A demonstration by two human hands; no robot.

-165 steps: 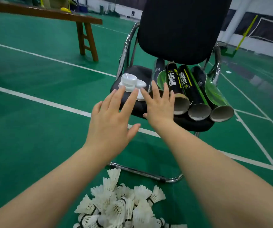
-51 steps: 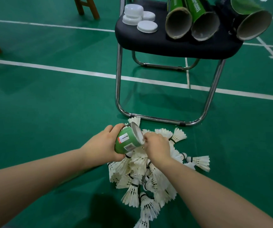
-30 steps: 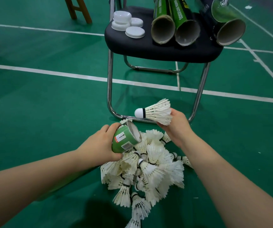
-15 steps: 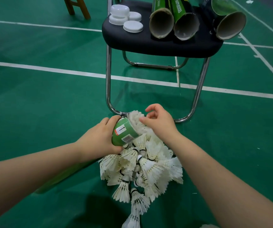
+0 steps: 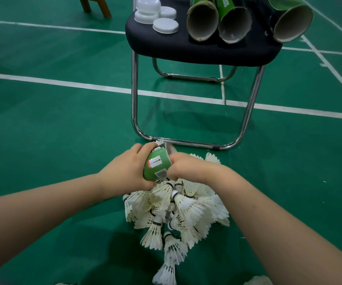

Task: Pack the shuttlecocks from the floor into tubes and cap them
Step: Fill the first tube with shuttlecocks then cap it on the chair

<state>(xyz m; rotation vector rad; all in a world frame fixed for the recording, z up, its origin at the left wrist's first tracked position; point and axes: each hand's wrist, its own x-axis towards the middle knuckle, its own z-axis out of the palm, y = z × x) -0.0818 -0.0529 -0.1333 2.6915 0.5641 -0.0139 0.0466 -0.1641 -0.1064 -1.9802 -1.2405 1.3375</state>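
Left hand [image 5: 129, 168] wraps the green tube [image 5: 157, 166] near its open end, holding it low over the shuttlecock pile [image 5: 178, 208] on the green floor [image 5: 63, 130]. Judging by that, the short carry from pile to mouth is the point of holding it there. Tube's long axis runs from the person's lower left up and away toward the chair [image 5: 203, 52]; the mouth faces away and slightly up, the rest of the tube hidden under the left forearm. Barcode label faces the camera.

Right hand [image 5: 188, 167] is clenched, knuckles up, pressed against the right side of the tube mouth, fingers curled down into the top of the pile. Cannot tell whether it grips a shuttlecock; nothing visible between the fingers. Likely reaching for the next one.

Shuttlecocks lie jumbled, cork ends mostly toward the hands, feather skirts fanning toward the camera.

On the chair seat: three spare tubes [image 5: 233, 23] lying with open mouths toward the camera, and white caps [image 5: 157, 18] stacked at the left edge, well apart from the held tube. Looks staged for capping later; task seems early, pile still large.
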